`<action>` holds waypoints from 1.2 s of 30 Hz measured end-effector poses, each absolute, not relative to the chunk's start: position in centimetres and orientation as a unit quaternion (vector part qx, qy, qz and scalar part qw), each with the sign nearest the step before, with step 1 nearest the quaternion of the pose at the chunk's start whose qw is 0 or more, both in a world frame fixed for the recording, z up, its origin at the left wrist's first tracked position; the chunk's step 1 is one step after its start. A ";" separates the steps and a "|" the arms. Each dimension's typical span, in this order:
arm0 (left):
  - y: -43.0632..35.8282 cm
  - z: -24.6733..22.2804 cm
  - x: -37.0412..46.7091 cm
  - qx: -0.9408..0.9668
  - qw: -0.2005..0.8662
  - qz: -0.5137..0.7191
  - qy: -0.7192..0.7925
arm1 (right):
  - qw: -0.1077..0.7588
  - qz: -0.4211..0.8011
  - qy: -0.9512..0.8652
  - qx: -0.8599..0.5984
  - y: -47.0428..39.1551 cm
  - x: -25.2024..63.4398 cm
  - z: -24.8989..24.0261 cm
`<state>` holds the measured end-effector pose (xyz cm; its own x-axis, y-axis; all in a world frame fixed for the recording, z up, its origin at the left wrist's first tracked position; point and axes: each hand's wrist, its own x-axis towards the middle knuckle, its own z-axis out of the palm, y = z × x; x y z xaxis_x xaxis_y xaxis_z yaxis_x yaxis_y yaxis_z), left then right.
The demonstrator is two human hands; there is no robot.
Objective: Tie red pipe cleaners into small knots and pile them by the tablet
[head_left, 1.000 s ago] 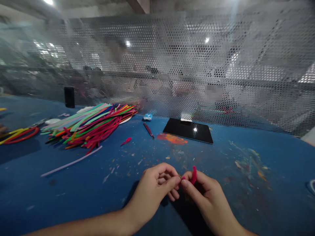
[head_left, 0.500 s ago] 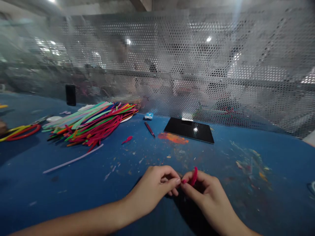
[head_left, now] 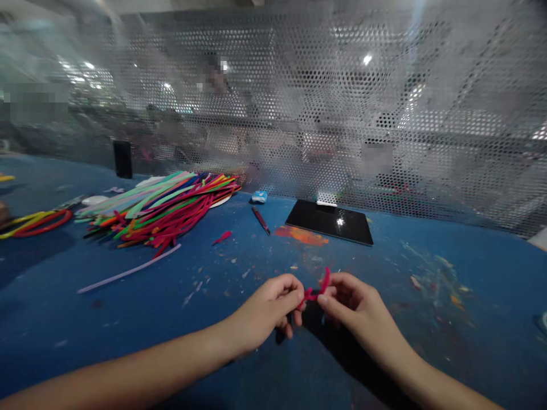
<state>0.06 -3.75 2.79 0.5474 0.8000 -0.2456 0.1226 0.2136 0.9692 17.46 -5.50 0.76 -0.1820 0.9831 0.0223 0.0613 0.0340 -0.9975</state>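
A short, bent magenta pipe cleaner spans the gap between my two hands, above the blue table. My left hand pinches its left end between thumb and fingers. The right part is gripped by my right hand, and one end sticks up past the fingertips. Some of the pipe cleaner is hidden by the fingers. A small twisted magenta piece lies on the table beyond my left hand.
On the blue table are a heap of colourful pipe cleaners, a single lilac one, a pen, a blue-and-white item and a black tablet. A dark phone stands by the perforated metal screen.
My hands have moved slightly apart and up in the view, exposing more of the magenta pipe cleaner between them. The table objects sit a little higher in the view.
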 end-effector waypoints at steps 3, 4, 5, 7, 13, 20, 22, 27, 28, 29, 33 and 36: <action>-3.7 3.1 -0.3 0.700 0.524 0.258 0.410 | 0.420 0.611 -0.498 -0.449 -5.5 17.3 0.8; -3.7 3.2 -0.4 0.742 0.471 0.252 0.406 | 0.417 0.632 -0.479 -0.444 -5.6 17.2 0.8; -3.8 3.3 -0.5 0.778 0.416 0.245 0.401 | 0.420 0.646 -0.462 -0.439 -5.7 17.1 0.9; -4.0 3.4 -0.6 0.834 0.327 0.224 0.383 | 0.429 0.655 -0.445 -0.434 -5.9 17.0 0.9; -4.9 2.9 -0.1 0.856 0.319 0.207 0.349 | 0.428 0.632 -0.481 -0.431 -6.6 16.8 0.6; -4.8 2.0 0.4 0.637 0.561 0.339 0.406 | 0.446 0.615 -0.512 -0.401 -6.8 16.8 1.2; -4.6 1.8 0.4 0.611 0.584 0.361 0.393 | 0.439 0.593 -0.533 -0.415 -6.6 16.9 1.2; -4.1 2.1 0.6 0.590 0.627 0.342 0.376 | 0.413 0.542 -0.565 -0.465 -6.3 17.0 0.9; -4.1 2.2 0.6 0.582 0.637 0.340 0.374 | 0.410 0.529 -0.574 -0.473 -6.3 17.1 0.8; -4.0 2.2 0.6 0.571 0.648 0.340 0.372 | 0.409 0.513 -0.583 -0.479 -6.3 17.1 0.8; -3.7 1.9 0.6 0.514 0.697 0.349 0.358 | 0.426 0.440 -0.617 -0.494 -6.3 17.2 0.8; -3.6 1.6 0.6 0.471 0.733 0.349 0.344 | 0.431 0.410 -0.629 -0.500 -6.2 17.2 0.9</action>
<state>0.64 -3.59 1.61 0.5199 0.8361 -0.1748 -0.1880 0.3116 0.9314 17.22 -6.18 0.92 -0.1279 0.9830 0.1320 0.2755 0.1631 -0.9474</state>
